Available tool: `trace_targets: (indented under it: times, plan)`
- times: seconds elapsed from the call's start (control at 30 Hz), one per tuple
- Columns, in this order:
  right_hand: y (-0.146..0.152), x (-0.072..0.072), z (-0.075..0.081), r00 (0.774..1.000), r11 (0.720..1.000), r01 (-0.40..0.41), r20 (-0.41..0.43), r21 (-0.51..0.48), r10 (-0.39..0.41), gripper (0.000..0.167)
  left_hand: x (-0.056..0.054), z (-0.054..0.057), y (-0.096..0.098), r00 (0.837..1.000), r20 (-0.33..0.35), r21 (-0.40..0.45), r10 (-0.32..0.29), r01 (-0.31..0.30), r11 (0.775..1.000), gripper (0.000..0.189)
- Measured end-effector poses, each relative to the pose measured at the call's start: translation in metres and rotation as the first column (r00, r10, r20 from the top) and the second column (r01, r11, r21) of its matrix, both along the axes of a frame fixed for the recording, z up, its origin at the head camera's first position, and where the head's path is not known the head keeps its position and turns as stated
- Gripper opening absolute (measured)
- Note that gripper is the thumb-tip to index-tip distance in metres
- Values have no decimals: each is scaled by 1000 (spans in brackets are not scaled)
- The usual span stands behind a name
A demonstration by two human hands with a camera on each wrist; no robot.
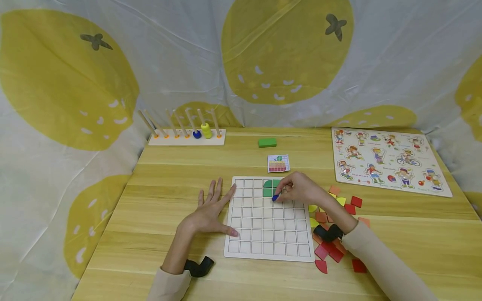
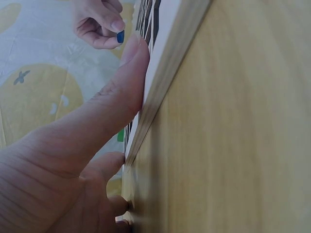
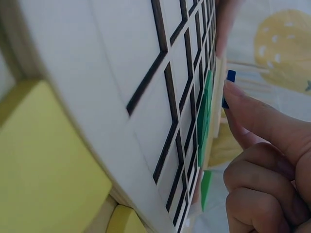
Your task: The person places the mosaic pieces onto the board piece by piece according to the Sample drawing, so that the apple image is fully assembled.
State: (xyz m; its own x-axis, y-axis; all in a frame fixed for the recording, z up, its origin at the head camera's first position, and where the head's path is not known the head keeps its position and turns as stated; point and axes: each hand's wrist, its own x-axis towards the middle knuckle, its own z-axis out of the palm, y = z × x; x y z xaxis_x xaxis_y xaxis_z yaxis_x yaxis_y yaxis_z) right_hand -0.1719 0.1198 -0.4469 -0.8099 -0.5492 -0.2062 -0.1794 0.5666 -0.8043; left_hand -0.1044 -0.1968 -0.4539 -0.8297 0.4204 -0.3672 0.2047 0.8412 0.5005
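Note:
A white gridded board point(image 1: 268, 224) lies on the table, with several green tiles point(image 1: 267, 192) set in its far squares. Between thumb and forefinger my right hand point(image 1: 304, 189) pinches a small blue tile point(image 3: 232, 76), held just above the grid beside the green tiles. Its other fingers are curled in, as the right wrist view shows. My left hand point(image 1: 208, 214) is spread at the board's left side, its thumb point(image 2: 127, 80) and forefinger touching the edge while the other fingers reach past onto the table.
Loose red, orange and yellow tiles point(image 1: 335, 252) are scattered right of the board, partly under the right forearm. Beyond it lie a small picture card point(image 1: 278, 163) and a green block point(image 1: 267, 143). A peg stand point(image 1: 169, 141) stands far left; a picture puzzle point(image 1: 388, 161) lies far right.

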Motion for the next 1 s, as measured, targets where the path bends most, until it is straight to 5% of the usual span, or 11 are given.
trace_targets:
  times: [1.0]
  plan:
    - [9, -3, 5, 1000, 999, -17, -15, -27, 17, 9, 0, 1, 0, 1000, -3, 2, 3, -3, 1000, 134]
